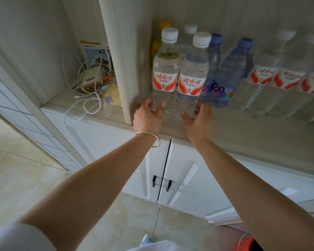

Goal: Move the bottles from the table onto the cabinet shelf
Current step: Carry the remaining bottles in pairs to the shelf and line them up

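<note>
Both hands reach to the foot of two clear water bottles standing upright on the cabinet shelf (225, 124). The left hand (148, 117), with a silver bangle (150, 139) at its wrist, has spread fingers curled loosely about the base of the left bottle (165, 69); whether they press it or have just let go, I cannot tell. The right hand (199, 122) is open, palm at the right bottle (192, 75), fingers not closed. The two bottles touch, white-capped with red-and-white labels. At two o'clock stand purple-capped bottles (227, 77), then more clear ones (272, 77) in a blurred row. Behind, at twelve, a yellow-capped bottle (159, 40). At ten o'clock, beyond the divider (116, 60), lie a tangled white cable (83, 109) and charger (91, 78).
</note>
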